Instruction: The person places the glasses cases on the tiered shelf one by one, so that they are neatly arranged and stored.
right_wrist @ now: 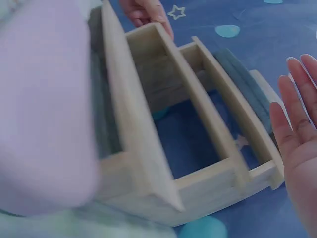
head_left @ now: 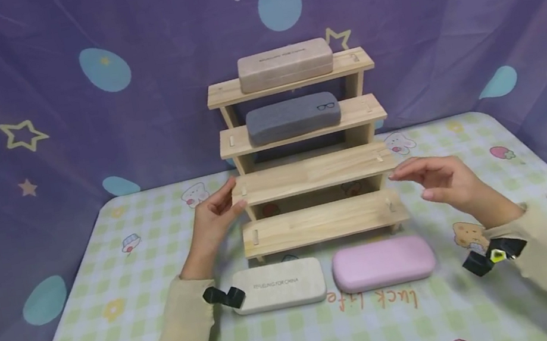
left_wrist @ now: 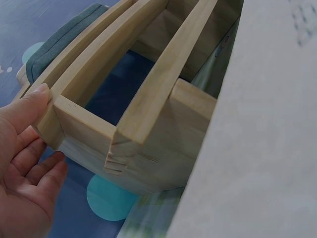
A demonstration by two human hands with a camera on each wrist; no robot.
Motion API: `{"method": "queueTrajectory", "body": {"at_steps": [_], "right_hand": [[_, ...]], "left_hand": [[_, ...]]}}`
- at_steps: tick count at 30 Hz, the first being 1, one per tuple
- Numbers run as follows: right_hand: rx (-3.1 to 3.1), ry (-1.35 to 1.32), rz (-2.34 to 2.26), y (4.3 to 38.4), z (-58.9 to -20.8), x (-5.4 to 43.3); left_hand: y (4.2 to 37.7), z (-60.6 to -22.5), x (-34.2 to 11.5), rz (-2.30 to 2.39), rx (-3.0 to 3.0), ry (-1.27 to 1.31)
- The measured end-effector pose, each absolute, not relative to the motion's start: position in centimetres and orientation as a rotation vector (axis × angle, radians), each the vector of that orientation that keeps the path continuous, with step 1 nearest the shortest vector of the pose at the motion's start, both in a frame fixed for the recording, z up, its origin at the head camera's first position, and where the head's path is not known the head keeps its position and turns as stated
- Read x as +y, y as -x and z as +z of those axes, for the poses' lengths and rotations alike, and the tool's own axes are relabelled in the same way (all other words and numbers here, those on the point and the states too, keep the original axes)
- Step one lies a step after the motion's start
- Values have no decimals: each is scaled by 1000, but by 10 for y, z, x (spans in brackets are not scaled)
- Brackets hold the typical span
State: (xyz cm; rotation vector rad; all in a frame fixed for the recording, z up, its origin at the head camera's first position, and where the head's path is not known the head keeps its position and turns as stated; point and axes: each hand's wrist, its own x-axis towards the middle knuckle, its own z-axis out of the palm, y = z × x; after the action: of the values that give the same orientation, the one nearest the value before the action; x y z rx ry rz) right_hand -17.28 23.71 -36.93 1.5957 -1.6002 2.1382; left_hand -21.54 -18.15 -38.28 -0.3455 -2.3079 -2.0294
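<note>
A stepped wooden display shelf (head_left: pixel 314 172) with several tiers stands on the table. My left hand (head_left: pixel 216 215) grips the left end of its second tier from the bottom; in the left wrist view the thumb (left_wrist: pixel 35 101) lies on the board's edge with the fingers beyond it. Just off the right end, my right hand (head_left: pixel 441 181) holds nothing, its fingers extended in the right wrist view. On the top tier sits a beige glasses case (head_left: pixel 286 67), and below it a blue-grey glasses case (head_left: pixel 292 120). The two lower tiers bear no case.
In front of the shelf lie a white glasses case (head_left: pixel 279 287), beside my left wrist, and a pink glasses case (head_left: pixel 384 263) to its right. A checked tablecloth (head_left: pixel 138 302) covers the table. Behind hangs a purple curtain (head_left: pixel 162 26) with stars and blue ovals.
</note>
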Motion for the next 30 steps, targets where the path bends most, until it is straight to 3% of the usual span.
{"method": "queueTrajectory", "body": {"at_steps": [11, 19, 30], "right_hand": [[-1754, -1652, 2198, 143, -408, 243], [-2208, -1158, 2170, 117, -418, 247], [-2372, -861, 2121, 102, -433, 245]], "left_hand": [[217, -384, -181, -2032, -2307, 356], [216, -383, -181, -2008, -2318, 357], [215, -382, -181, -1973, -2339, 348]]}}
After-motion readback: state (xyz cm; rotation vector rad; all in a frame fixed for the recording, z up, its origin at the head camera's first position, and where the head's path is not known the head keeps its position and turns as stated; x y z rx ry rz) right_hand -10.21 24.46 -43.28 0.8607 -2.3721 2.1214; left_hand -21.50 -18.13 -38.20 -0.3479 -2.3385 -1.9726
